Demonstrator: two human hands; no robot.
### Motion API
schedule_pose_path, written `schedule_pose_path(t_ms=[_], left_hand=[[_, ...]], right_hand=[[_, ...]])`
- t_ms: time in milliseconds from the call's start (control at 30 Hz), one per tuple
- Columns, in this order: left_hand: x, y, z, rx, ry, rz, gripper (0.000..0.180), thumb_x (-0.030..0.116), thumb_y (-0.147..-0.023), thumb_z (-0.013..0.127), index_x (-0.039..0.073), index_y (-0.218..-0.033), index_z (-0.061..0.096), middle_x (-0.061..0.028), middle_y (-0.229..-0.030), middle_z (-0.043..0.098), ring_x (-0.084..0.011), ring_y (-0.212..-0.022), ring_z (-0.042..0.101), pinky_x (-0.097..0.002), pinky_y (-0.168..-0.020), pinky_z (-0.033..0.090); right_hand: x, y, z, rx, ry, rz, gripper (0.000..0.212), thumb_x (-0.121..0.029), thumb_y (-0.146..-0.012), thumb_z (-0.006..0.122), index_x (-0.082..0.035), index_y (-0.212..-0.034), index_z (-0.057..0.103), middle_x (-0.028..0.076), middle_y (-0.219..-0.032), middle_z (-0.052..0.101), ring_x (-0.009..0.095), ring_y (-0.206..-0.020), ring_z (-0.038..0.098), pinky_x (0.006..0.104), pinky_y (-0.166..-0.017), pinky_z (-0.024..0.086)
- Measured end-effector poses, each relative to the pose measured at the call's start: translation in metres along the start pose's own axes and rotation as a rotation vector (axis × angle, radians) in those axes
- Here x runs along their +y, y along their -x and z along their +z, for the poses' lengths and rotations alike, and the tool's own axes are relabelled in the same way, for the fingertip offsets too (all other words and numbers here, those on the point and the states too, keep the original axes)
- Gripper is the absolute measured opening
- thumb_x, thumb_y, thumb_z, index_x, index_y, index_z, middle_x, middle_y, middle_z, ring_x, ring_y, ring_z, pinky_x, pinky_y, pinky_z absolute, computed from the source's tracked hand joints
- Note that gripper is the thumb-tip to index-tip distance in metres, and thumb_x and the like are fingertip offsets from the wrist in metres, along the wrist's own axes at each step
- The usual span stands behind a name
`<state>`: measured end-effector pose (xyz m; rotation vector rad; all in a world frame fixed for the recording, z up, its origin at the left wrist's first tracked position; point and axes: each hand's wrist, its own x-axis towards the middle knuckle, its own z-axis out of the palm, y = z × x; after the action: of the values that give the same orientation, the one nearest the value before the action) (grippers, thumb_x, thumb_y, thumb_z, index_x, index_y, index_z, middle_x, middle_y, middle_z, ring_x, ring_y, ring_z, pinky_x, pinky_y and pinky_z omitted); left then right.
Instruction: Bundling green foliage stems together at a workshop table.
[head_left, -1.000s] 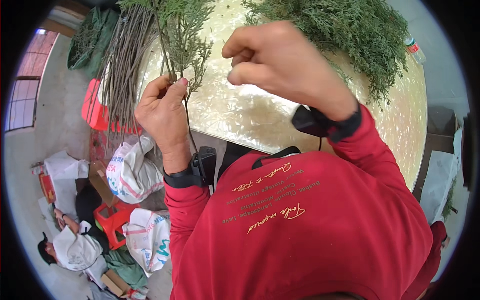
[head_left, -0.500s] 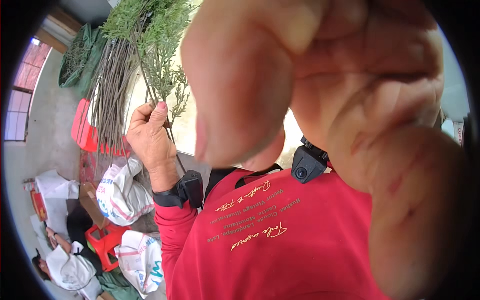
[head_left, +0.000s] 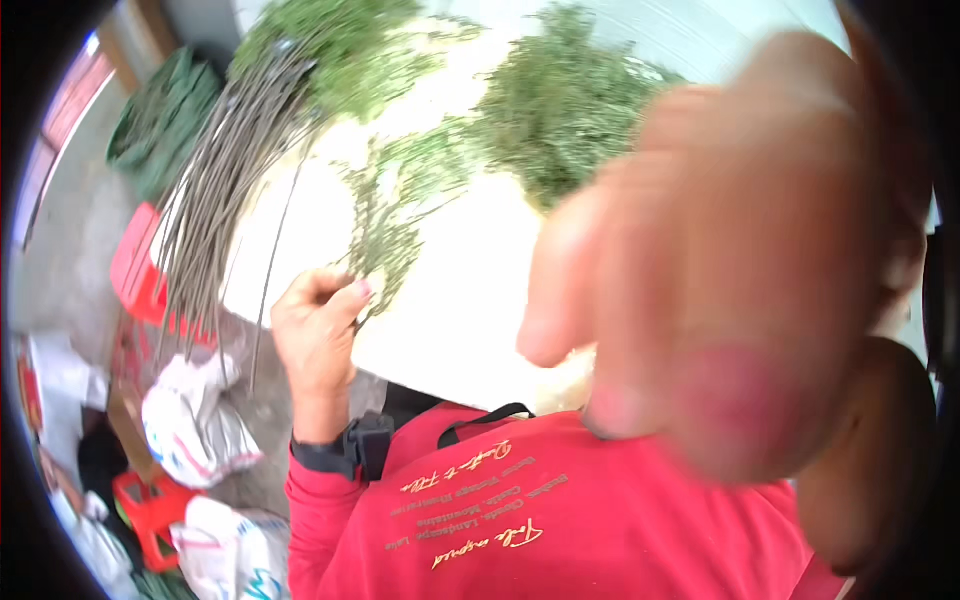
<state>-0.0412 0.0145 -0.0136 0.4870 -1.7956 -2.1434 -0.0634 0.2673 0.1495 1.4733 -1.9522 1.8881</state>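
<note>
My left hand (head_left: 318, 325) is closed at the near left edge of the pale table (head_left: 470, 370), thumb and fingers pinching a feathery green sprig (head_left: 385, 240) by its lower end. The sprig's leafy tip points away from me over the table. My right hand (head_left: 720, 260) looms large and blurred close to the camera, covering the right side of the view. Its fingers are bent and smeared by motion, so whether it holds anything is hidden. Just beyond it lies a bushy heap of green sprigs (head_left: 565, 105).
A bundle of long bare-stemmed branches (head_left: 225, 180) with leafy tops hangs over the table's left edge, above a red stool (head_left: 140, 265). A dark green sack (head_left: 165, 120) stands farther back. White sacks (head_left: 195, 420) and another red stool (head_left: 150, 515) are on the floor at left.
My right hand has moved to the right, uncovering the green heap on the table. The view has shifted. My left hand keeps its pinch on the sprig, now lower in the view.
</note>
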Motion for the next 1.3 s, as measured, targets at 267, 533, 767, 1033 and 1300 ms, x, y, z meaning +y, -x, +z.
schedule_pose_path(t_ms=[267,533,767,1033,1300], left_hand=[[0.005,-0.007,0.008,-0.124,0.046,0.025,0.008,-0.005,-0.069,0.062,-0.002,-0.075,0.057,-0.0004,-0.066,0.054,-0.0052,-0.057,0.046,-0.0184,-0.052,0.038],[0.052,-0.032,0.015,-0.308,0.114,-0.062,0.012,-0.007,-0.069,0.06,-0.007,-0.081,0.059,-0.0057,-0.069,0.058,-0.0099,-0.056,0.051,-0.0209,-0.051,0.042],[0.059,-0.032,-0.016,-0.183,0.111,-0.013,0.015,-0.009,-0.068,0.06,-0.008,-0.083,0.059,-0.008,-0.07,0.059,-0.0126,-0.056,0.053,-0.0225,-0.051,0.043],[0.008,-0.024,0.017,-0.156,0.177,0.068,0.017,-0.009,-0.067,0.062,-0.008,-0.084,0.058,-0.0084,-0.071,0.059,-0.0133,-0.056,0.053,-0.0228,-0.053,0.045],[0.003,-0.028,0.021,-0.194,0.32,0.005,0.019,-0.01,-0.068,0.062,-0.009,-0.086,0.056,-0.0093,-0.074,0.059,-0.0136,-0.059,0.054,-0.0227,-0.056,0.045]], right_hand=[[0.022,-0.066,0.012,0.05,0.085,-0.05,0.01,-0.002,-0.069,0.061,0.005,-0.076,0.059,0.01,-0.067,0.063,0.014,-0.059,0.061,0.0255,-0.057,0.05],[0.024,-0.092,-0.096,0.247,0.102,-0.024,0.009,0.0,-0.069,0.061,0.005,-0.076,0.06,0.009,-0.067,0.063,0.013,-0.059,0.061,0.0252,-0.057,0.05],[0.003,-0.077,0.075,0.324,-0.022,0.035,0.008,0.0,-0.069,0.06,0.004,-0.076,0.06,0.009,-0.067,0.063,0.013,-0.059,0.061,0.025,-0.057,0.05],[0.106,-0.027,0.074,-0.096,0.321,0.35,0.015,0.001,-0.072,0.052,0.002,-0.085,0.059,0.009,-0.065,0.061,0.012,-0.059,0.06,0.0257,-0.053,0.047],[0.151,-0.024,0.074,0.023,0.469,0.266,0.015,-0.003,-0.073,0.051,0.003,-0.083,0.06,0.009,-0.062,0.06,0.012,-0.056,0.058,0.0257,-0.052,0.046]])
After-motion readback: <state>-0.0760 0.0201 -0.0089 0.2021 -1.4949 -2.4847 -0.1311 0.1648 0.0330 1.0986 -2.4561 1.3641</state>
